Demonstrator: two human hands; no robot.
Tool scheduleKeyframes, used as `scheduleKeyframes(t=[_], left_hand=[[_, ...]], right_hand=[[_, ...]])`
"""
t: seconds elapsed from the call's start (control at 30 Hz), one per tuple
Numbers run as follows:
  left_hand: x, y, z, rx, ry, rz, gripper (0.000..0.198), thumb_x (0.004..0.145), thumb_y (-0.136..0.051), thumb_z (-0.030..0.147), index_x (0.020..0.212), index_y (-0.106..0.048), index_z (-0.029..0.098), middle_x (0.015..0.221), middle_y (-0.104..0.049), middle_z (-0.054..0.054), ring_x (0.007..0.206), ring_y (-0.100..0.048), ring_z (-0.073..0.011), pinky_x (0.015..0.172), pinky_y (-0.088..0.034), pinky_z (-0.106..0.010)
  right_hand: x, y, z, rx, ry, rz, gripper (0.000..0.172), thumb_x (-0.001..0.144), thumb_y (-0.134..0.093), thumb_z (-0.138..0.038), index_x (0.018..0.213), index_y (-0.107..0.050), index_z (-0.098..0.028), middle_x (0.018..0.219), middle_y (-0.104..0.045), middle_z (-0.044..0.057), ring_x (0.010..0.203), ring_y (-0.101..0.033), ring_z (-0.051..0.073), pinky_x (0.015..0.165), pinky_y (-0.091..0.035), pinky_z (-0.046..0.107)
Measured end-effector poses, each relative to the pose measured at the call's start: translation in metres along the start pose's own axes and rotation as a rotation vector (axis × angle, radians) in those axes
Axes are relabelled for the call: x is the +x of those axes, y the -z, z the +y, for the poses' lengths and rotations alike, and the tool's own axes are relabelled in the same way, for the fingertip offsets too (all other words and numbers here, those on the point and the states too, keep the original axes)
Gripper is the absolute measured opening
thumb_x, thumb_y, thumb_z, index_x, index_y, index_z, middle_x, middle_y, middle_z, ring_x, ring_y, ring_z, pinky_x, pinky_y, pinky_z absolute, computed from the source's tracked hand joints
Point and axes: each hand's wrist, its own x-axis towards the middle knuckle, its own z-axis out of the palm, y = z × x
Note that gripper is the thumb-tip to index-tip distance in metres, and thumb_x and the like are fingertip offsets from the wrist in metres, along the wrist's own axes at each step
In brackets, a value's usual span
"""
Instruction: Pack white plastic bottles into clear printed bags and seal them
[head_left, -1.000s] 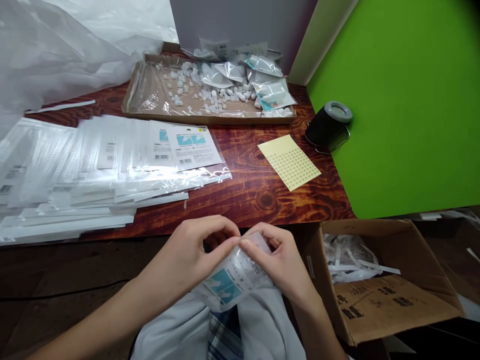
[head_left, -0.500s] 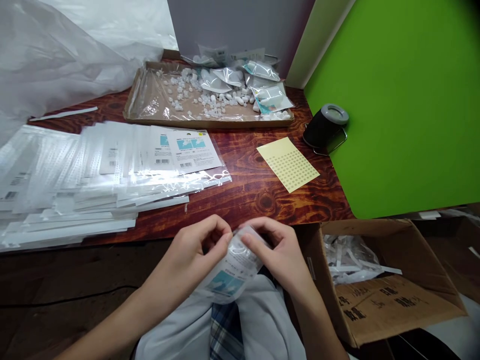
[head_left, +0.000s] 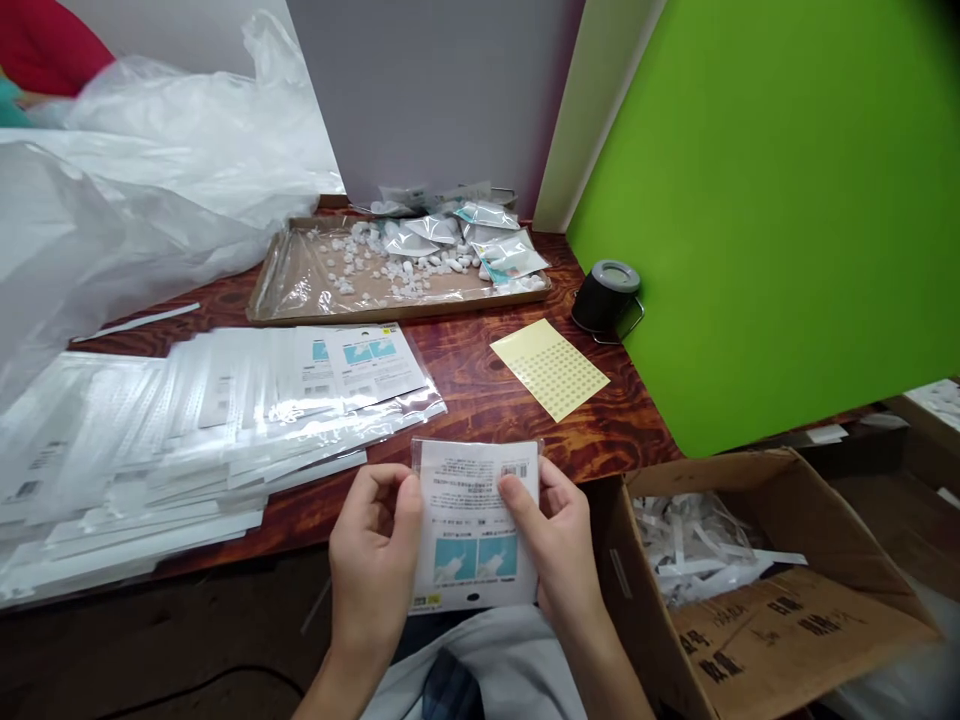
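Note:
Between my hands, above my lap, is a clear plastic packet with a printed card (head_left: 465, 525) in it. The card appears upside down, with two blue pictures near its lower edge. My left hand (head_left: 379, 545) pinches the packet's left edge, thumb at the front. My right hand (head_left: 555, 535) grips its right side, with the thumb lying over the card below the barcode. Fingers behind the packet are hidden. On the table to the left, similar clear bags with cards (head_left: 382, 365) lie fanned out in an overlapping pile.
A shallow cardboard tray (head_left: 300, 318) holds small white pieces and several filled packets. A yellow sticker sheet (head_left: 551, 368) lies near a black cylindrical device (head_left: 606, 300). At the right, a cardboard box (head_left: 795, 625) contains plastic strips. A green panel (head_left: 780, 220) stands behind it.
The packet, bent and tilted before, is now flat and squared up to me. My hands have spread to its two sides. The view has tipped upward, showing more background.

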Motion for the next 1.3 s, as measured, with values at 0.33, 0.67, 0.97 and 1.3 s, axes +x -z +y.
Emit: scheduleKeyframes(t=[0.33,0.67,0.97,1.3], left_hand=[[0.001,-0.002,-0.009,-0.343,0.297,-0.243,0.038,0.070,-0.076,0.050,0.070,-0.057,0.017,0.062,-0.058,0.003,0.053,-0.053,-0.0106,0.049,-0.048,-0.020],[0.011,0.020,-0.001,-0.505,0.286,0.156,0.037,0.062,-0.085,0.041,0.082,-0.063,0.020,0.062,-0.066,0.007,0.053,-0.063,-0.0123,0.055,-0.054,-0.020],[0.002,0.009,-0.007,-0.427,0.382,-0.207,0.046,0.068,-0.079,0.049,0.097,-0.064,0.017,0.086,-0.074,-0.006,0.076,-0.071,-0.0235,0.063,-0.058,-0.029],[0.004,0.001,-0.008,-0.052,0.156,-0.210,0.046,0.073,-0.073,0.050,0.103,-0.063,0.017,0.097,-0.072,-0.005,0.086,-0.068,-0.0219,0.073,-0.054,-0.027]], right_hand=[[-0.001,0.000,0.003,0.191,-0.123,-0.052,0.025,0.076,-0.077,-0.038,0.089,-0.075,-0.017,0.085,-0.077,0.005,0.074,-0.070,0.016,0.071,-0.055,0.025],[0.008,0.025,-0.003,0.157,0.102,0.230,0.032,0.080,-0.070,-0.050,0.084,-0.072,-0.018,0.081,-0.075,0.005,0.078,-0.070,0.016,0.069,-0.057,0.024],[0.012,-0.004,-0.004,-0.241,0.002,-0.121,0.033,0.079,-0.072,-0.042,0.072,-0.049,-0.019,0.068,-0.056,-0.004,0.063,-0.051,0.010,0.056,-0.041,0.020],[0.006,-0.014,-0.006,-0.304,0.019,-0.146,0.023,0.080,-0.069,-0.031,0.099,-0.062,-0.020,0.090,-0.071,0.002,0.080,-0.065,0.017,0.071,-0.052,0.026]])
